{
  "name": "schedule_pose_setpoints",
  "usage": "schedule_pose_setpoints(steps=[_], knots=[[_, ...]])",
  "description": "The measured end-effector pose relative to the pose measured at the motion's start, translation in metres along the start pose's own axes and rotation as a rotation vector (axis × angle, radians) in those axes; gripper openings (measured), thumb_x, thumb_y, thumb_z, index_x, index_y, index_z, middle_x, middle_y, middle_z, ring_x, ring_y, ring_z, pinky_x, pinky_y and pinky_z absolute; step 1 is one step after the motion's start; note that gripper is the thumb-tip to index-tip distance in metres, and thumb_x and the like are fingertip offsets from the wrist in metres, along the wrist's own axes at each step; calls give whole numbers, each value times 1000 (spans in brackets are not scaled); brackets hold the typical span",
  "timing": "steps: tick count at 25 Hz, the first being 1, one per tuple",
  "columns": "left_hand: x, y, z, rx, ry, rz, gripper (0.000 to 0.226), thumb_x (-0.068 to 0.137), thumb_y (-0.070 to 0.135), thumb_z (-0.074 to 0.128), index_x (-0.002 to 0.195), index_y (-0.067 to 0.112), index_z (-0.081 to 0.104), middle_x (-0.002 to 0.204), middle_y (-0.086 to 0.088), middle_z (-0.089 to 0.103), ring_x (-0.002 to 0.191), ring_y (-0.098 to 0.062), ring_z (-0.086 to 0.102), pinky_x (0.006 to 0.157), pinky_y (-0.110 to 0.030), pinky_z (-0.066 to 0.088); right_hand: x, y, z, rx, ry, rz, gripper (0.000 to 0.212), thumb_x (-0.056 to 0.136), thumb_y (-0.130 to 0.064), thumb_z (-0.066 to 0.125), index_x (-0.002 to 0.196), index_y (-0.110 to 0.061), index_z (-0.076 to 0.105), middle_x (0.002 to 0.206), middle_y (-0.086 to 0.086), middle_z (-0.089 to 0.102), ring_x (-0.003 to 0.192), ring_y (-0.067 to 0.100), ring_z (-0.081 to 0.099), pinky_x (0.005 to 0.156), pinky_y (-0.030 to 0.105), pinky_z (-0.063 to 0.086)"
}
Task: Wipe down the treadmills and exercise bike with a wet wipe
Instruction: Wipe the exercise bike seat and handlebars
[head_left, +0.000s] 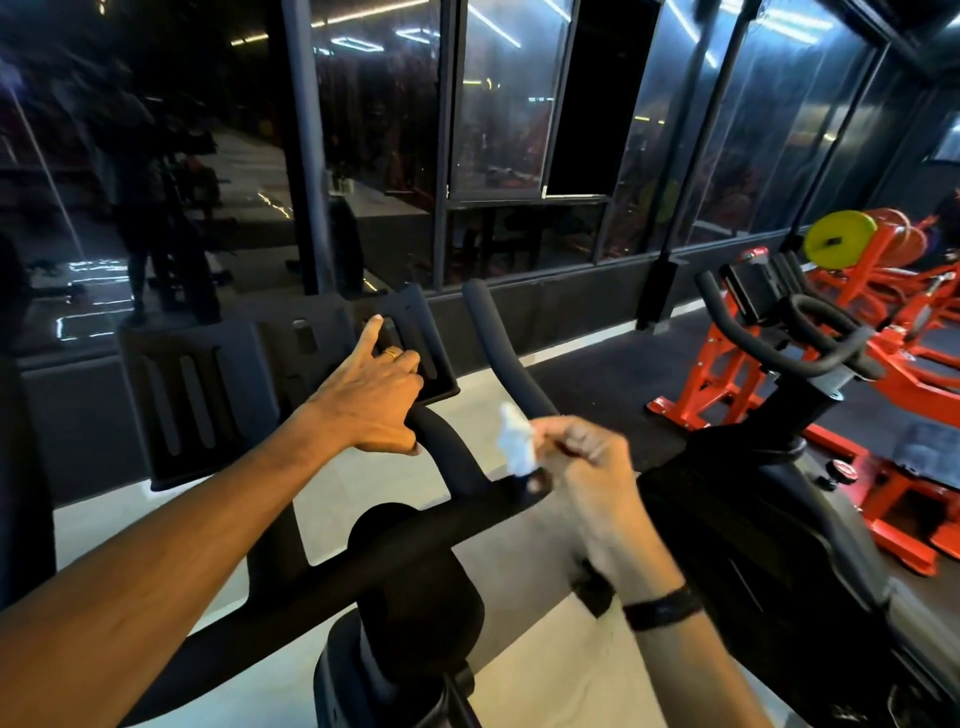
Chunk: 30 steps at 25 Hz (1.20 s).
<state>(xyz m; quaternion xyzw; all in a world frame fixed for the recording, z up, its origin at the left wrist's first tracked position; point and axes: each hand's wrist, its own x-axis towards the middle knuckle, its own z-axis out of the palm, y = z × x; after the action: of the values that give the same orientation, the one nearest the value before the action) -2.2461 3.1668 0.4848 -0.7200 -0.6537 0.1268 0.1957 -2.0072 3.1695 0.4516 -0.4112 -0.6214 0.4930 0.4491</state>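
I see a black bike (415, 545) filling the lower middle of the view, its handlebar (498, 343) rising toward a dark glass wall (519, 130). A second bike (779, 493) stands just beside it at the right, with an orange machine (893, 374) behind that, carrying a yellow plate (840, 239). On the near bike, a flat black tray (291, 374) sits at the front of the handlebar. My left hand (371, 400) rests on the tray's right edge: the forefinger lies straight on the tray surface, the thumb lies against the bar below, and a gold ring (390, 354) shows on one finger; the other fingers are curled over the edge, gripping it. My right hand (587, 467) is held above the bar's right branch, blurred, and pinches a crumpled white wipe (517, 439) between thumb and fingertips. The wipe's lower end reaches the bar; I cannot tell whether it touches. A black band (662, 608) circles the right wrist.
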Motion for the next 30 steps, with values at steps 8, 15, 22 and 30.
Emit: schedule_pose_setpoints(steps=[8,15,22,30], knots=[[2,2,0,-9,30,-27,61,82,59,59,128,19,61,129,0,52,130,-18,45,110,-57,-23,183,-11,6,-603,216,-378,27,95,7,56,114,-4,72,118,13,65,96,13,57,80,13,43],[3,4,0,-59,27,-49,52,77,48,64,120,20,65,118,2,51,127,-17,42,111,-62,-22,247,-12,54,-576,84,-606,34,76,24,53,91,0,73,91,10,69,86,23,66,76,27,51],[2,5,-3,-73,12,-37,53,77,48,63,121,20,64,120,2,50,129,-19,41,116,-68,-12,210,21,28,-408,91,-420,22,77,26,58,81,8,71,74,-1,67,68,-15,60,64,7,45],[-6,8,-5,44,58,-20,50,80,52,55,118,22,67,116,2,56,121,-19,50,117,-67,-10,137,56,-19,-549,131,-339,29,79,20,67,88,-5,79,85,0,74,86,13,70,74,28,60]])
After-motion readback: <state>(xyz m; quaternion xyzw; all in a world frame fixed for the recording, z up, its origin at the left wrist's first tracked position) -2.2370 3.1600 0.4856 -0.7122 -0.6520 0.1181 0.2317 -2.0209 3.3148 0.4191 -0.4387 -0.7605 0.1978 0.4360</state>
